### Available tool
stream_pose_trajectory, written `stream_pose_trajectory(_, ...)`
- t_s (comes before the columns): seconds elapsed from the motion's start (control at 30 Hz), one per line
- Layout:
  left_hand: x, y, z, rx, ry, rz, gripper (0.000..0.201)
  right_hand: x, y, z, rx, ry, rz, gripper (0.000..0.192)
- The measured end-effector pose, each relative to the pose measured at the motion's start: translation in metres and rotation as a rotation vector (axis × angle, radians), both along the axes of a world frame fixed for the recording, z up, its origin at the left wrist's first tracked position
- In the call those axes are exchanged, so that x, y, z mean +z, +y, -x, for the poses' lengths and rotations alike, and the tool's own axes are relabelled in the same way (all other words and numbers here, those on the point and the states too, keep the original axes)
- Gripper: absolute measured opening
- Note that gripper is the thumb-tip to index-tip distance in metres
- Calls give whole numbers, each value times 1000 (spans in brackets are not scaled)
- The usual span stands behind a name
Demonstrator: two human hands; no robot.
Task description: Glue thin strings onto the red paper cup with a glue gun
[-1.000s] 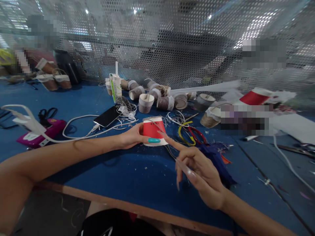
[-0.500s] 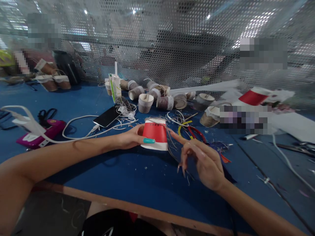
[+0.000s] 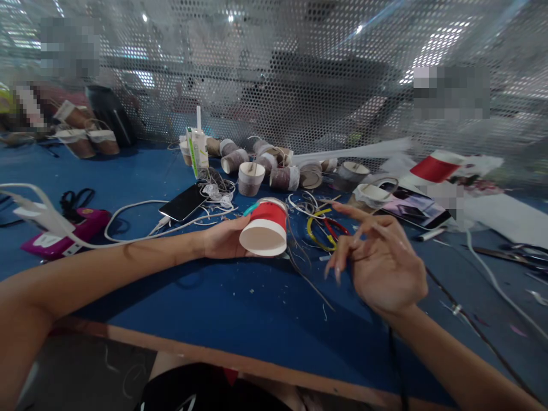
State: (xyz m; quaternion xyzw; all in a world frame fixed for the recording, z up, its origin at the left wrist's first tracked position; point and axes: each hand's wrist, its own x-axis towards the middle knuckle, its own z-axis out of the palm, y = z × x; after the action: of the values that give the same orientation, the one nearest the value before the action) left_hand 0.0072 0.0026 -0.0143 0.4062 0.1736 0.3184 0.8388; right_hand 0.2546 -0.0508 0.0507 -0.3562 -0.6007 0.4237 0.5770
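My left hand [image 3: 226, 237] is closed around a red and white paper cup [image 3: 269, 216], its open mouth tilted toward me. The thumb, with a teal nail, lies along the cup's far side. A thin brown cord [image 3: 306, 277] trails from the cup down to the right onto the table. My right hand [image 3: 381, 257] hovers to the right of the cup, fingers loosely spread, holding nothing. Behind that hand lie pliers [image 3: 319, 231] with yellow and red handles, among loose white wire.
Several cord-wrapped cups [image 3: 252, 178] stand and lie at the back near the perforated metal screen [image 3: 257, 74]. A phone [image 3: 183, 202] and white cable lie left of centre, beside a magenta power strip [image 3: 68, 234]. Scissors [image 3: 509, 254] are at the far right.
My left hand has turned the cup so its mouth faces me. My right hand has moved right and up, away from the cup and cord, with its fingers opening.
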Motion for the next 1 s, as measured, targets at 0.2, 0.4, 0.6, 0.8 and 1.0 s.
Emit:
stream_pose_trajectory(0.2, 2, -5, -4, -49, -17, -61, 64, -8, -21, 14, 479, -84, 195, 26)
stream_pose_trajectory(0.4, 5, -9, -8, -41, -36, -57, 68, -11, -15, 8, 551, 10, 172, 33)
stream_pose_trajectory(0.6, 7, -10, -8, -33, -26, -62, 69, -10, -10, 8, 511, 46, 166, 31)
stream_pose_trajectory(0.8, 7, -10, -7, -38, -23, -57, 69, -14, -3, 5, 377, 105, 117, 35)
stream_pose_trajectory(1.0, 12, -13, -10, -13, 34, -84, 64, -11, -6, 6, 259, 146, 4, 29)
